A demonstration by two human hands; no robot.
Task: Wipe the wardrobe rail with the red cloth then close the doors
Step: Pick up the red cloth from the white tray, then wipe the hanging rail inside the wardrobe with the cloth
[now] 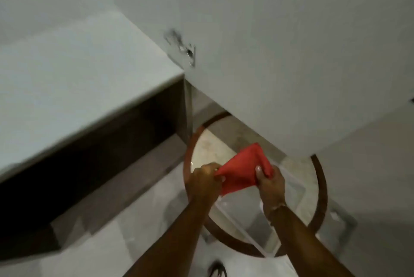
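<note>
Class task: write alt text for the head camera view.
Two hands, left hand and right hand, hold a red cloth stretched between them above a clear plastic box. White wardrobe doors stand ahead, their metal handle blurred.

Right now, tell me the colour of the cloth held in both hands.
Red cloth, plain and unpatterned, seen clearly in the head view.

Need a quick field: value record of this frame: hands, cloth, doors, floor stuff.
left hand: gripping one corner of the red cloth
right hand: gripping the cloth's other end
cloth: stretched between both hands, low, over the floor
wardrobe door: white, metal fitting at its edge
rail: not visible
clear box: below the hands
image: motion-blurred
</note>
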